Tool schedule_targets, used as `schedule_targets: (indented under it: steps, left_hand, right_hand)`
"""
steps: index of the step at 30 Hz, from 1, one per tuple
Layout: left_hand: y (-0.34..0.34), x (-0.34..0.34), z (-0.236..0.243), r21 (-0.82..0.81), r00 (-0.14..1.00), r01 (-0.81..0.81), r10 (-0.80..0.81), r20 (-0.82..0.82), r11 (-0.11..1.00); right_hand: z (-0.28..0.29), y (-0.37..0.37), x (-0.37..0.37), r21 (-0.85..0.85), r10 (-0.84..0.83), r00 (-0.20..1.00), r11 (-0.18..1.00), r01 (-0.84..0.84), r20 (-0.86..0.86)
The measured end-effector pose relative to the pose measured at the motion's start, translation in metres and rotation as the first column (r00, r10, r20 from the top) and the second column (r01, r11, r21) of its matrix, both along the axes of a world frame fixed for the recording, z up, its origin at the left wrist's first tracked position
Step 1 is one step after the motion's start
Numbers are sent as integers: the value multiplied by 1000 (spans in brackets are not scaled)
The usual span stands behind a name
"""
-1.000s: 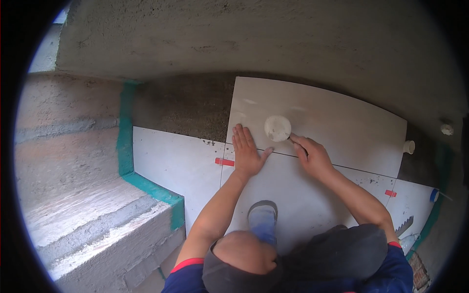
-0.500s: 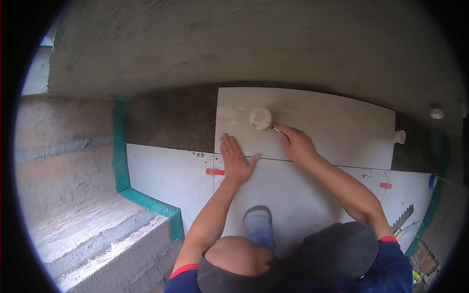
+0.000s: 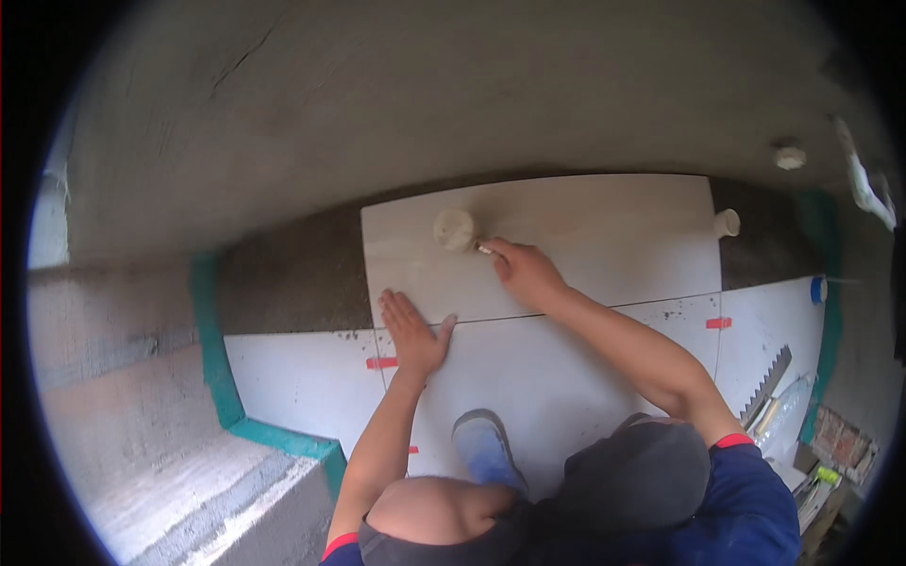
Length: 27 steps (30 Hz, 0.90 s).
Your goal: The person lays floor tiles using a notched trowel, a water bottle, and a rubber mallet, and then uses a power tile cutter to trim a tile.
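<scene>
A large pale floor tile (image 3: 604, 241) lies along the base of the wall, its near edge against a row of laid tiles (image 3: 604, 377). My right hand (image 3: 530, 278) is closed round the short visible part of the handle of a white-headed mallet (image 3: 455, 229). The mallet's head is over the left part of the far tile; whether it touches the surface I cannot tell. Flat and with fingers stretched out, my left hand (image 3: 413, 332) rests across the joint near that tile's left corner, beside a red tile wedge (image 3: 381, 362).
Dark mortar bed (image 3: 293, 288) shows left of the far tile. A white pipe stub (image 3: 727, 224) stands at its right end, and a blue-capped pipe (image 3: 818, 290) farther right. A notched trowel (image 3: 764, 385) lies at right. Green-banded masonry steps (image 3: 222, 377) rise at left.
The whole view has shifted and tilted, so the tiles sit farther left and slope differently. Both hands keep nearly the same places on the tiles, the mallet still in my right hand.
</scene>
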<state>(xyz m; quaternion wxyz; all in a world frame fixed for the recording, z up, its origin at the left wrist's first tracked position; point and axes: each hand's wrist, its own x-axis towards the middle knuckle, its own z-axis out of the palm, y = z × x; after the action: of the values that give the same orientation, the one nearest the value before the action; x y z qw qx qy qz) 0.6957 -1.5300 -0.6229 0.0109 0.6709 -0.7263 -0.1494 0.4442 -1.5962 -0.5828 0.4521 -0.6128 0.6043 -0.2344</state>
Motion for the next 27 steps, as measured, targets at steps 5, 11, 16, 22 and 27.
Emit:
schedule_targets:
  steps: [5,11,16,22,27]
  left_hand:
    - [-19,-43,7,57,990,137,-138,19,989]
    - [-26,-85,6,9,963,268,-268,-16,963]
    - [-30,-83,8,52,955,293,-295,36,955]
    - [-30,-88,10,39,947,318,-320,33,947]
    - [-30,-87,8,97,946,309,-317,69,946]
  right_hand:
    - [1,9,-21,-74,-89,995,993,92,43]
    - [17,39,-77,-155,-265,960,948,277,91]
    - [15,41,-104,-89,-320,946,942,323,49]
    - [9,52,-119,-118,-365,931,924,364,10]
    - [14,63,-136,-45,-356,934,934,355,-31]
